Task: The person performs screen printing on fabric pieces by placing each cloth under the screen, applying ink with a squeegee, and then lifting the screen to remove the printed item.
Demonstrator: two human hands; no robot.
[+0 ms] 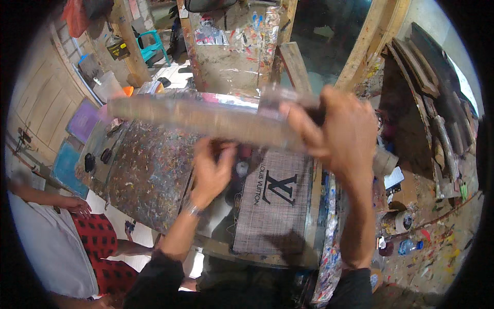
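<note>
Board [206, 117], wooden, motion-blurred: aloft beyond the mat [275, 211] over the tabletop [149, 170], long axis left to right, right end grasped by the nearer right hand [339, 134]; left hand [210, 170] below its middle, fingers loosely parted, contact indeterminable.

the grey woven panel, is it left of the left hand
No, the grey woven panel lies to the right of the left hand.

Grey-brown crosshatch with black print on the mat [272, 206]. Brown on the bar [206, 118]; red with black squares on the shorts [98, 239].
</note>
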